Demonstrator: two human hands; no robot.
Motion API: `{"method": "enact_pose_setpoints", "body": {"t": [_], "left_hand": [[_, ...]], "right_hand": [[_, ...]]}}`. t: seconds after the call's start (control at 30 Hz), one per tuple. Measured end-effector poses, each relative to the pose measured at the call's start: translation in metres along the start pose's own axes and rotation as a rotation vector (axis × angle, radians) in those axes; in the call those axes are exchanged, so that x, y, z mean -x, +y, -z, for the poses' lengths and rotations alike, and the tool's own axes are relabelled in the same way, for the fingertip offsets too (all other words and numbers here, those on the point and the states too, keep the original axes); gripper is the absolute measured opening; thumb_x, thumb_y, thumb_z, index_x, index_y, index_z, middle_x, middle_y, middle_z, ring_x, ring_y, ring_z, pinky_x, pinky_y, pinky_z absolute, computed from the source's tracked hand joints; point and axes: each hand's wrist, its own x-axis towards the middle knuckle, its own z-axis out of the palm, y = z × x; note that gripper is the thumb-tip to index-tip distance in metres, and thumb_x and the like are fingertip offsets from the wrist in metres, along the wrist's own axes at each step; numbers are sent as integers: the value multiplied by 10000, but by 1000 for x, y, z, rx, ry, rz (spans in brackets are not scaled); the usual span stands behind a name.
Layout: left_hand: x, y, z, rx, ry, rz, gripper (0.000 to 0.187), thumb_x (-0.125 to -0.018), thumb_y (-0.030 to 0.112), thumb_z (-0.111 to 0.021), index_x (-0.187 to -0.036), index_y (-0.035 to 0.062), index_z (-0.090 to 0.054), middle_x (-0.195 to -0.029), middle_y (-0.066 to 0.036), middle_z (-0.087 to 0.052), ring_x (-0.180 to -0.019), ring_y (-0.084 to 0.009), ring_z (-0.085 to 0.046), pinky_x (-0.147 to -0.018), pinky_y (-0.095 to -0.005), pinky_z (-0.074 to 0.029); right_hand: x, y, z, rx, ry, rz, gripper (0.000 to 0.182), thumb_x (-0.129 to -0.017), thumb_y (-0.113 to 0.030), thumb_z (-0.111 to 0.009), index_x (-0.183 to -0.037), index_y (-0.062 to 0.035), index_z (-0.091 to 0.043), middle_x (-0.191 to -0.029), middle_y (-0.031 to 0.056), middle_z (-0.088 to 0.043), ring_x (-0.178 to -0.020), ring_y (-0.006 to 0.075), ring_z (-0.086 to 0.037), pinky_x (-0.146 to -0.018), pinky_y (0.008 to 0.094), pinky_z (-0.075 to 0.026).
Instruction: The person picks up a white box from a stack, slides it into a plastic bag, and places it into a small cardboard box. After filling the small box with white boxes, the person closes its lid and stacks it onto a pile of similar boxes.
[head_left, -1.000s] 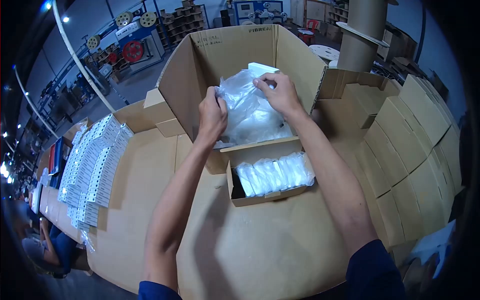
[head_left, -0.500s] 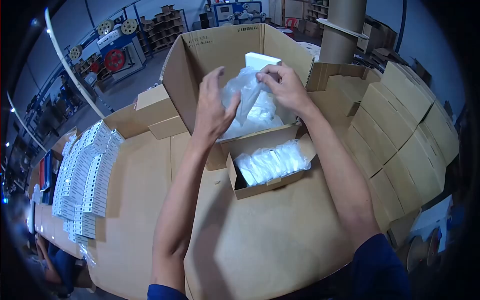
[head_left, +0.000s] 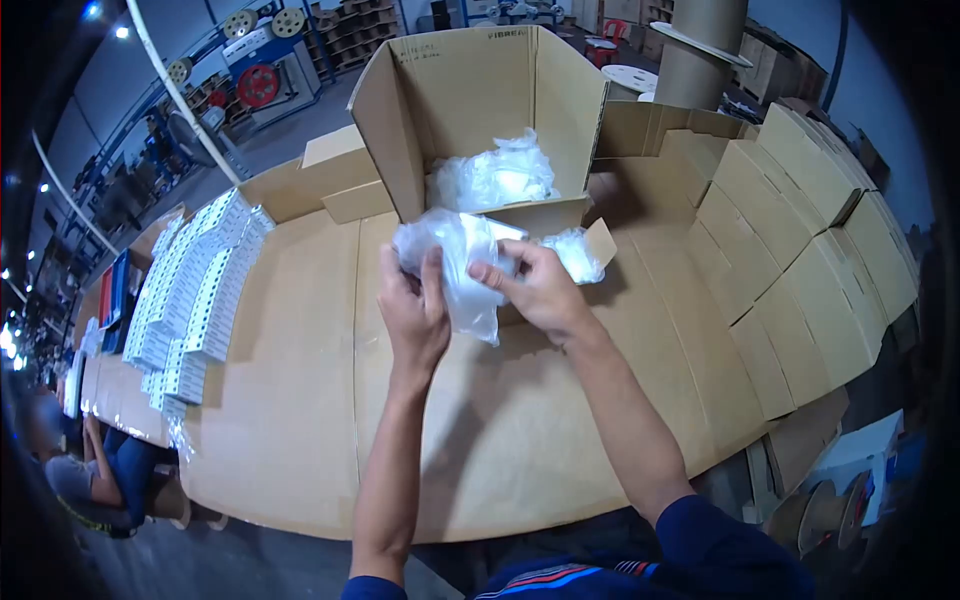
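Observation:
Between both hands is a clear plastic bag [head_left: 467, 290], with something white and flat showing at its upper right. My left hand [head_left: 413, 312] is closed on the bag's left side, thumb and fingers gripping the film. On the other side, my right hand [head_left: 545, 295] pinches the bag and the white piece between thumb and fingers. Just behind the hands stands a small open cardboard box [head_left: 601, 243], partly hidden by them. White plastic-wrapped pieces [head_left: 575, 256] show inside it. More bagged pieces [head_left: 500, 175] lie in the tall open carton [head_left: 465, 90] farther back.
White small boxes [head_left: 200, 285] with printed labels are stacked at the left of the cardboard-covered table [head_left: 290, 420]. Folded brown cartons [head_left: 790, 240] are piled at the right. Another person [head_left: 95, 465] sits at the far left edge. Machines [head_left: 265, 70] and spools stand behind.
Both hands have come from over the tall carton, nearer to me and down, bringing the plastic bag and white piece in front of the small box. The head view has also shifted.

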Motion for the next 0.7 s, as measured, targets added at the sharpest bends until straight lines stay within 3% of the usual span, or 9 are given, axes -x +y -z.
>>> {"method": "enact_pose_setpoints", "body": {"t": [0.03,0.13,0.17,0.23,0.33,0.37,0.47,0.5,0.7], "left_hand": [[14,4,1,17,22,19,229,-1068,217,-588,-1080,-7,-542,-815,-60,-623,-720,-134,-577,-657,-310,-488],[59,9,10,80,98,152,223,-1074,229,-582,-1058,14,-524,-774,-8,-552,-681,-94,-510,-616,-279,-437],[72,5,18,108,118,232,224,-1074,235,-584,-1049,21,-518,-770,4,-529,-677,-79,-485,-605,-267,-416],[92,6,24,158,141,340,187,-1077,209,-568,-1037,44,-488,-765,36,-471,-673,-29,-402,-583,-230,-341],[124,10,21,30,205,391,189,-1074,195,-557,-1100,25,-479,-853,-3,-499,-769,-58,-463,-644,-239,-380],[131,12,13,-85,290,262,167,-1061,159,-556,-1137,31,-482,-982,-57,-545,-894,-125,-524,-755,-265,-424],[147,45,16,-578,267,-65,339,-971,111,-676,-1234,9,-488,-1080,-110,-566,-974,-228,-557,-829,-325,-452],[153,54,15,-611,213,-151,429,-875,66,-752,-1243,2,-541,-1122,-138,-605,-1012,-301,-586,-857,-378,-474],[154,82,-5,-587,-204,-167,309,-848,54,-766,-1137,22,-660,-1103,-159,-660,-1059,-339,-623,-904,-435,-490]], "right_hand": [[11,12,2,185,7,-13,313,-919,-294,-807,-1039,-7,-767,-827,-9,-640,-675,75,-484,-603,270,-396],[37,32,5,89,54,7,212,-975,-191,-742,-1055,5,-759,-917,-23,-672,-802,50,-545,-721,236,-460],[44,29,9,106,90,38,158,-950,-172,-758,-1008,-26,-778,-853,2,-570,-748,81,-457,-636,275,-403],[58,38,20,141,89,0,162,-953,-166,-751,-1009,-16,-776,-944,25,-557,-792,87,-490,-672,256,-426],[92,44,24,122,116,-44,177,-954,-166,-748,-1003,3,-770,-1010,42,-559,-820,96,-528,-691,244,-446],[103,46,25,127,137,-44,183,-953,-167,-749,-1001,8,-767,-1023,45,-556,-828,98,-536,-694,241,-450],[133,38,24,184,251,-104,204,-954,-176,-751,-983,26,-757,-1030,50,-558,-828,103,-540,-692,264,-467],[138,45,24,159,280,-59,210,-937,-178,-767,-967,29,-749,-1057,87,-590,-840,138,-575,-685,292,-481],[169,25,20,458,265,142,152,-880,-96,-794,-950,26,-738,-1236,169,-633,-967,260,-662,-788,351,-529]]}}
